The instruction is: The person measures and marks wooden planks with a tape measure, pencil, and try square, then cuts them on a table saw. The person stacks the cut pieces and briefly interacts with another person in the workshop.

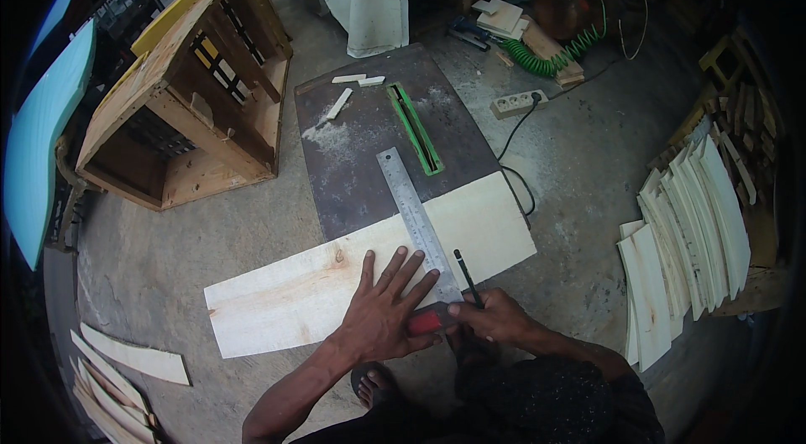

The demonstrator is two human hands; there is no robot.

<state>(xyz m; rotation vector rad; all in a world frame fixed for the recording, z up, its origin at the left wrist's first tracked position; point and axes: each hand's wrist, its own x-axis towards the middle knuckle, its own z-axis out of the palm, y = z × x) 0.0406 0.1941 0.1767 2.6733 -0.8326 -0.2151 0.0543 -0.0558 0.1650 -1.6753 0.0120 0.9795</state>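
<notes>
A try square with a steel blade [417,222] and a black-and-red stock [425,322] lies across a pale wooden board [277,297]. Its stock sits at the board's near edge. My left hand [378,305] rests flat on the board, fingers spread toward the blade, with the thumb beside the stock. In my right hand [497,318] is a dark pencil [468,276], tilted with its upper end above the board. The right thumb touches the blade's near end by the stock. My right fingertips are partly hidden. Beneath the board is a dark table-saw top [348,184] with a green-framed slot [415,132].
Small offcuts [339,103] and sawdust lie on the saw top. A wooden crate [214,112] stands left. Stacked thin boards [684,230] are at right, more wood strips [134,356] at lower left. A power strip [518,104] and coiled green hose [558,62] lie behind.
</notes>
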